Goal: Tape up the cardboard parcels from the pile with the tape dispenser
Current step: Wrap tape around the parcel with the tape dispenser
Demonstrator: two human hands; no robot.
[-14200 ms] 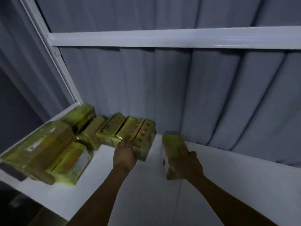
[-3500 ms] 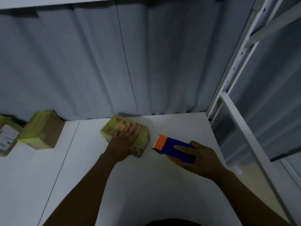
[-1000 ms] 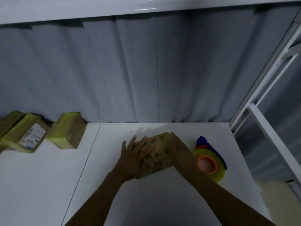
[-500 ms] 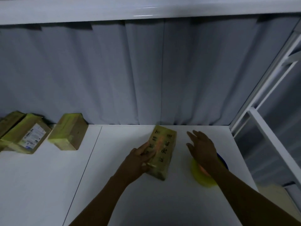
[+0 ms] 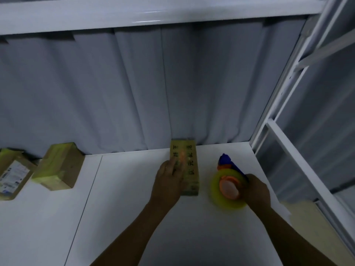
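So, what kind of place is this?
Probably a small parcel-packing station: a white table backed by a grey curtain, cardboard parcels lined at the left, and a tape dispenser that the right hand grips.

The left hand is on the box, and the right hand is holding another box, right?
Not quite. The left hand is on the box, but the right hand is holding the tape dispenser, as the head view shows.

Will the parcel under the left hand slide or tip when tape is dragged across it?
Probably slides: the parcel lies on a smooth white table, so the left hand should press down. Unlikely to tip, since it lies flat on a broad face. Its square edges suggest stiff cardboard.
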